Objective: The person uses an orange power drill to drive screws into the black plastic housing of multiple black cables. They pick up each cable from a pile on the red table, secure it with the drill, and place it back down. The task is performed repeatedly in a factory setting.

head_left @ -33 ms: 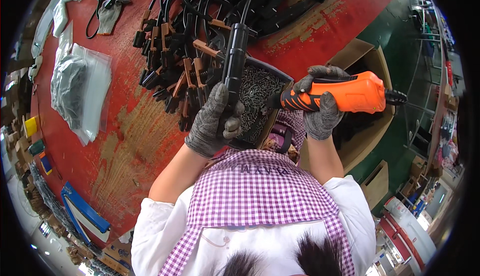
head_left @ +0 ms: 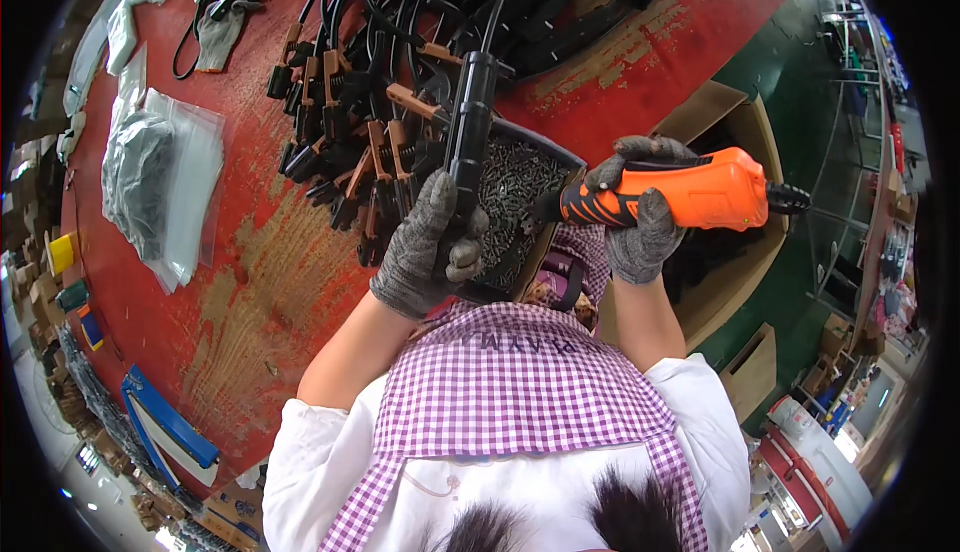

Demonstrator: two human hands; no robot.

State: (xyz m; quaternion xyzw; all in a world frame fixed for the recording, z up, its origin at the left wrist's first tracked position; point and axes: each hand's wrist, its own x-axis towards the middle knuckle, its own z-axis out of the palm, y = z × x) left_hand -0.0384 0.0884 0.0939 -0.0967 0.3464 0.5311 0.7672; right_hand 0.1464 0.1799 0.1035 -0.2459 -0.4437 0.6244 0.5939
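My left hand, in a grey knit glove, grips a black cylindrical handle with a cable running up from its far end. My right hand, also gloved, holds an orange and black electric screwdriver lying sideways, its tip pointing left toward the handle. Both are held over a dark tray of small screws at the edge of the red table.
A heap of black and brown clamps with cables covers the table's far middle. Clear plastic bags of dark parts lie at the left. An open cardboard box stands to the right, on a green floor.
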